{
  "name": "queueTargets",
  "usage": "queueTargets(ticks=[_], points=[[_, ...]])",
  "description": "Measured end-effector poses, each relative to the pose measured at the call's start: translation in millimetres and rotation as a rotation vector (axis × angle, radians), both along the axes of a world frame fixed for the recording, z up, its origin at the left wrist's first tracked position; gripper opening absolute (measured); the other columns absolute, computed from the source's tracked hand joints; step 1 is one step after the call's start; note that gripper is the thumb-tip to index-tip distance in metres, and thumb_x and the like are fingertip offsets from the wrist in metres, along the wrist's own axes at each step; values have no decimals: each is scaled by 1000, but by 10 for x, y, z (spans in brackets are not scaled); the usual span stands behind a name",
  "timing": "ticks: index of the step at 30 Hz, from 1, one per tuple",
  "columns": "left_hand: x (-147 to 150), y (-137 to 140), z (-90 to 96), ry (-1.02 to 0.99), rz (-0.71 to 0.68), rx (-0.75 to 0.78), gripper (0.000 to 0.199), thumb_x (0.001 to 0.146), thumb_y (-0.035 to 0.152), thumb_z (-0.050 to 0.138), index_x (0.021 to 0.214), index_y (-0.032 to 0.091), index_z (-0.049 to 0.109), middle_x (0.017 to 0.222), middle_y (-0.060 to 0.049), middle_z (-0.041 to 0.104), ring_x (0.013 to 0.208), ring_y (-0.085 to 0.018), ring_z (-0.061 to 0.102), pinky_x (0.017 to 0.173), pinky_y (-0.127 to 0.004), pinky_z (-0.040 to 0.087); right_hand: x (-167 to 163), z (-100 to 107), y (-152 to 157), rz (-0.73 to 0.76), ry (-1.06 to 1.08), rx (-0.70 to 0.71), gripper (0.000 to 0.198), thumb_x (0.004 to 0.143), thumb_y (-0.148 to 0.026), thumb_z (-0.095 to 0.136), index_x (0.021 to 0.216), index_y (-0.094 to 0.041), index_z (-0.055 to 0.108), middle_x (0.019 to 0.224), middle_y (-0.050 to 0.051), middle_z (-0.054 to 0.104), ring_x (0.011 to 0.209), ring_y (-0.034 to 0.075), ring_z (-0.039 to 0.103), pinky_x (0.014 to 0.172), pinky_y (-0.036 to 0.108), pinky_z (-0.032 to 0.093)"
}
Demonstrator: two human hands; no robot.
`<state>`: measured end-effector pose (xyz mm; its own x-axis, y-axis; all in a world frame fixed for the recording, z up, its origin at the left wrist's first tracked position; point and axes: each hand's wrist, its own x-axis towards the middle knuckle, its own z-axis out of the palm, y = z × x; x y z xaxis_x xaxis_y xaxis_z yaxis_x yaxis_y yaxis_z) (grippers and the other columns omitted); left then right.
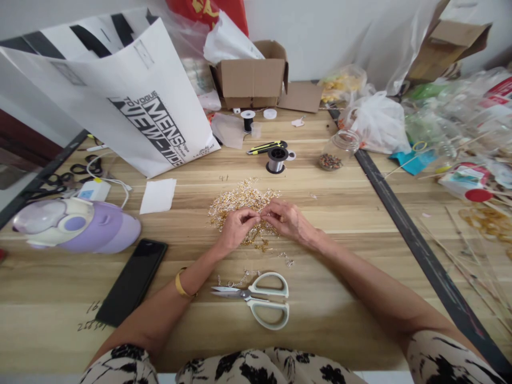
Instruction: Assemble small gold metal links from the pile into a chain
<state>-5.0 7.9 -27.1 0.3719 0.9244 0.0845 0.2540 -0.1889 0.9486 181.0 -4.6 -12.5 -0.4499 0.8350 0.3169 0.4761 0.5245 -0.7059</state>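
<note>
Over a loose pile of tiny gold and silver jewelry pieces, both of my hands meet fingertip to fingertip. My left hand is pinched closed, thumb against index finger. My right hand pinches too, its fingertips touching or nearly touching the left ones. Whatever is between them is too small to make out. Closer to me lie scissors with off-white handles, blades parted and pointing left. A short silver chain rests by the blades, and another small silver piece lies below my right hand.
Behind the pile stand a spool of silver wire, a yellow-black utility knife and a jar of beads. At left are a phone, a purple bottle and a large paper bag. Plastic bags crowd the right.
</note>
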Motion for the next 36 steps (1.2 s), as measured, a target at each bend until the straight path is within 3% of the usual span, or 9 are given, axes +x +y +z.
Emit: queueTargets(ticks=[9,16,20,25,36], points=[[-2,2,6,22,-35,28,14,77,27,62,73,15,69,73,-3,66,69,-15,58,66,-25,44,22,25,10,38,-48,3,14,90,-19,48,90,-14,62,83,6,58,71,14,52,64,26,40],[2,-8,-5,84,-40,115,12,80,22,60,78,16,70,80,-5,68,74,-16,61,68,-26,45,29,24,36,-44,34,-246,13,86,-23,52,82,-13,61,66,-1,50,58,9,42,55,22,32],[8,-22,-7,39,-18,64,13,80,24,60,79,14,68,75,-4,67,68,-14,59,64,-24,45,26,48,27,-65,97,-356,16,85,-26,52,82,-13,60,63,-2,47,57,9,38,53,22,30],[27,-34,-5,-29,48,13,10,76,23,64,81,13,66,73,-3,67,66,-13,60,62,-23,47,15,48,24,-76,146,-374,16,84,-26,52,78,-13,59,63,-2,47,58,9,39,54,22,31],[47,-56,22,-63,5,-31,14,71,20,69,82,12,68,80,-6,68,72,-15,62,68,-25,49,-24,33,4,-75,267,-421,23,84,-34,54,79,-12,60,63,-2,49,57,9,40,53,22,31]])
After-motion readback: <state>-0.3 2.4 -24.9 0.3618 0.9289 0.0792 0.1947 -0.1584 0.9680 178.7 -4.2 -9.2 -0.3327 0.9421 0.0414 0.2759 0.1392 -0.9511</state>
